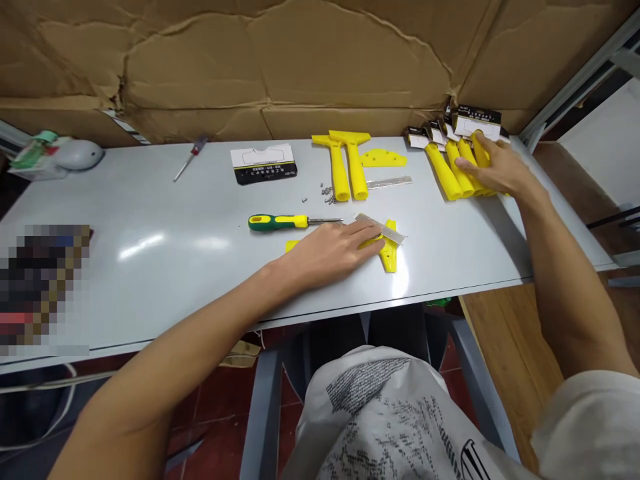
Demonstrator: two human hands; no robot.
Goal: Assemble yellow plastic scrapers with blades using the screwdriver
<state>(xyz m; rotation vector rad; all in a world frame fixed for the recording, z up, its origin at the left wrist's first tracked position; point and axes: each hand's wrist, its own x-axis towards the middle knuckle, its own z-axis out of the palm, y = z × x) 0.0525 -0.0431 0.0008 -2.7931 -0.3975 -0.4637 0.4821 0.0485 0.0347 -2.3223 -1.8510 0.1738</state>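
Observation:
My left hand [333, 253] lies palm down over a yellow scraper [390, 257], its fingers stretched out and covering most of the handle. A thin clear-grey strip [393, 233], like a blade, rests across the scraper's head by my fingertips. My right hand [500, 163] is at a row of yellow scrapers [443, 173] with black-and-white cards on their heads. Its thumb and fingers close around one yellow handle [480, 153]; the far fingers are partly hidden. Just beyond my left hand lies a green-and-yellow screwdriver [280, 223].
Two yellow scraper bodies [347, 167], a yellow cover plate [384, 159], another strip [389, 182] and several small screws [327, 193] lie mid-table. A printed card [263, 165] and small screwdriver [191, 158] are further left. Cardboard [280, 67] stands behind the table.

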